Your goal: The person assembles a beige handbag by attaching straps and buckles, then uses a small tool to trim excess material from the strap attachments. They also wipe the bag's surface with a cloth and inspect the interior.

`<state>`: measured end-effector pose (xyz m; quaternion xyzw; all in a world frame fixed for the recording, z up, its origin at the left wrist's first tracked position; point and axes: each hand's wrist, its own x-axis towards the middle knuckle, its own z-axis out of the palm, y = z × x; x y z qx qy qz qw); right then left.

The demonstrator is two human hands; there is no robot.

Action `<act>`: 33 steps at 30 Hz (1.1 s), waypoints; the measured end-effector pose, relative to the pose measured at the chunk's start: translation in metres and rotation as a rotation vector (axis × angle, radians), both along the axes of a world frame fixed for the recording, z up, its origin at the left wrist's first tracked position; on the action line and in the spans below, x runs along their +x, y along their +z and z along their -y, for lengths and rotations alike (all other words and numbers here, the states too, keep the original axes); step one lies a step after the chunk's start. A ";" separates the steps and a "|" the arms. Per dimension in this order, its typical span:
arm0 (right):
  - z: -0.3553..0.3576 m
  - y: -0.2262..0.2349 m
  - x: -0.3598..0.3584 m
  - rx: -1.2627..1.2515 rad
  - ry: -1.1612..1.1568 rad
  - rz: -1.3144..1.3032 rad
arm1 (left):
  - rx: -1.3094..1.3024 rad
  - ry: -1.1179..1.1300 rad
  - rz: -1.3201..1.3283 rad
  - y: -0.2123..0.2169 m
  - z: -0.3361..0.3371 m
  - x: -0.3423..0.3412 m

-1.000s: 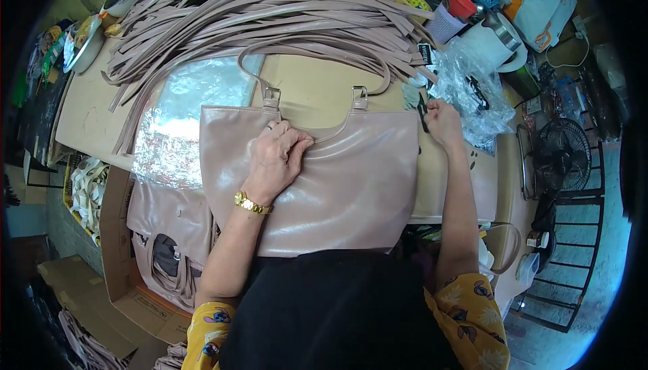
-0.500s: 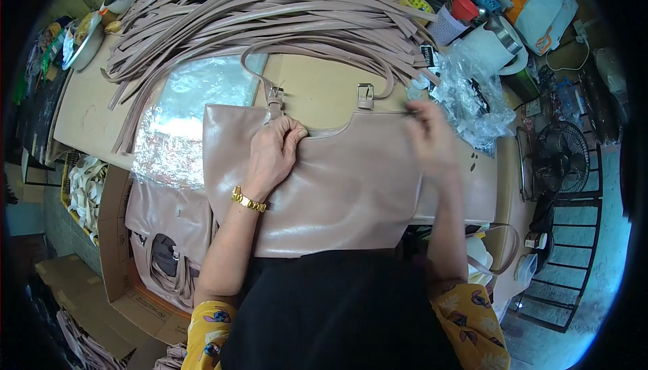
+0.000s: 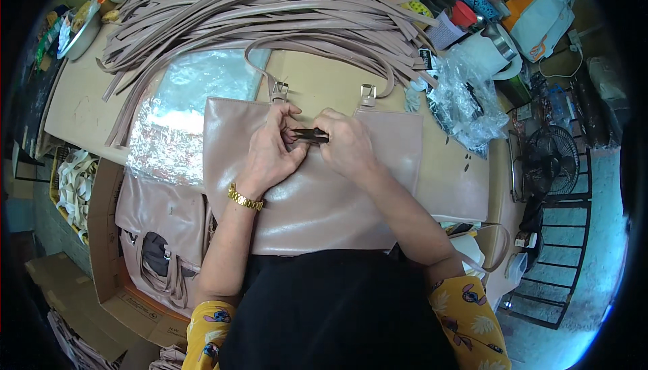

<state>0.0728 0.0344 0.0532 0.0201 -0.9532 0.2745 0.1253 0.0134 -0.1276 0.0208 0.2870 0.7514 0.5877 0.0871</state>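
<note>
A dusty-pink handbag (image 3: pixel 324 208) lies flat before me, its cut-out top edge facing away and its buckled strap (image 3: pixel 390 76) looped beyond it. My left hand (image 3: pixel 273 144), with a gold watch on the wrist, is closed at the left part of the cut-out edge, fingers curled round it; what lies between the fingertips is partly hidden. Closed in my right hand (image 3: pixel 347 144) are small dark thread snips (image 3: pixel 310 135). Their tips point left and reach in among the left fingers, just over the bag's edge.
Pink strips (image 3: pixel 270 12) are heaped across the far side of the table. Clear plastic sheets (image 3: pixel 175 127) lie to the left, crumpled plastic (image 3: pixel 469 93) to the right. Another pink bag (image 3: pixel 165 215) sits in a cardboard box (image 3: pixel 108 235). A fan (image 3: pixel 557 161) stands at right.
My right hand has come in from the bag's right corner to its middle, now with the snips at the left fingers. My left hand has turned slightly, its index finger lifting.
</note>
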 end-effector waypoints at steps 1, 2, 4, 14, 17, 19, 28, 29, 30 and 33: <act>0.003 -0.002 0.001 0.019 0.012 -0.081 | 0.014 0.000 -0.009 -0.001 0.000 0.000; 0.004 -0.005 0.003 -0.016 0.008 -0.106 | 0.029 0.000 -0.019 -0.003 0.000 0.000; 0.006 -0.013 0.005 -0.088 -0.002 -0.154 | 0.024 -0.004 -0.037 -0.004 0.001 -0.001; -0.003 -0.008 -0.014 -0.766 -0.306 -0.127 | -0.077 -0.008 -0.061 0.007 0.000 0.001; -0.012 0.026 -0.014 -0.689 -0.331 -0.012 | -0.084 -0.027 -0.132 0.003 0.003 -0.002; -0.018 0.029 -0.008 -0.442 -0.290 0.026 | -0.092 -0.031 -0.172 0.000 0.004 -0.003; -0.019 0.010 0.034 -0.004 -0.092 0.023 | -0.135 0.159 -0.194 0.008 0.011 0.021; -0.019 0.008 0.037 0.025 -0.095 0.031 | -0.142 0.137 -0.170 0.010 0.010 0.018; -0.018 0.008 0.039 0.027 -0.099 0.031 | -0.149 0.116 -0.146 0.012 0.010 0.014; -0.017 0.008 0.039 0.035 -0.083 0.043 | -0.175 0.069 -0.064 0.014 0.011 0.008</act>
